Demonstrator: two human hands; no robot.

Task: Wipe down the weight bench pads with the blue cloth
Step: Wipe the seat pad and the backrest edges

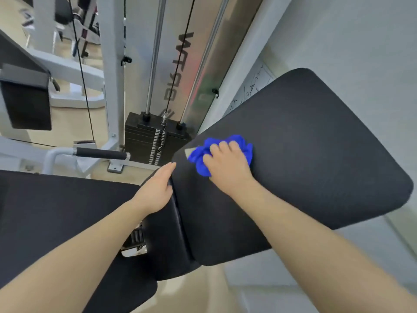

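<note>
A black back pad (304, 143) of the weight bench slants across the right half of the view. The bunched blue cloth (242, 143) lies on its upper left part. My right hand (225, 166) grips the cloth and presses it onto the pad, fingers curled over it. My left hand (155, 188) rests with straight fingers against the pad's left edge, where it meets the black seat pad (56, 211) at lower left.
A weight stack (151, 138) with steel guide rods and cables stands behind the bench. A padded handle bar (101, 153) juts out at the left. Another black pad (27, 102) sits at far left. A white wall is on the right.
</note>
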